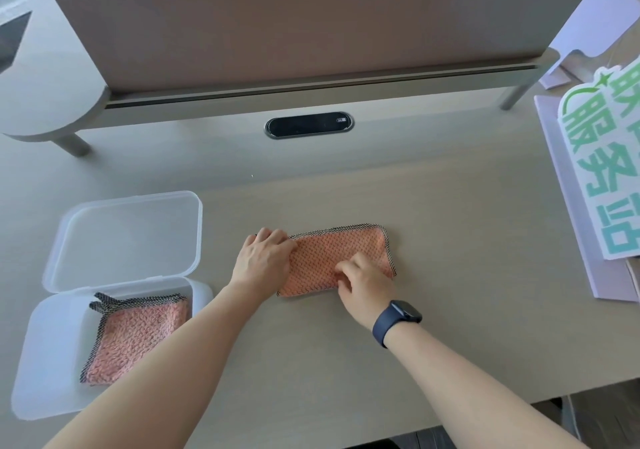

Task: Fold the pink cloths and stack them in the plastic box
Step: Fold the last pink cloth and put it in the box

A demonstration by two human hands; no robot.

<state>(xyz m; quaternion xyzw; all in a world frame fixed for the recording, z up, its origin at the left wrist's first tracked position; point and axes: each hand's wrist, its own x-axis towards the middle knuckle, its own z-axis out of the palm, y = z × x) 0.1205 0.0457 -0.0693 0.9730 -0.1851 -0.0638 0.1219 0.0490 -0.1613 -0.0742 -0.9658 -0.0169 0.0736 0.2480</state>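
Note:
A pink cloth [341, 251] with a dark mesh edge lies folded into a rectangle on the middle of the table. My left hand [265, 261] presses flat on its left end. My right hand [363, 280], with a dark watch on the wrist, pinches the cloth near its front edge. To the left stands a clear plastic box [45, 362] with its lid [128, 237] swung open toward the back. Inside the box lies another folded pink cloth [135, 337], partly hidden by my left forearm.
A raised shelf with a tall brown panel [294, 25] runs along the back on short legs. A black oval cable port [309, 125] sits in the table behind the cloth. White boards with green lettering [602, 178] lie at the right. The table's front edge is at lower right.

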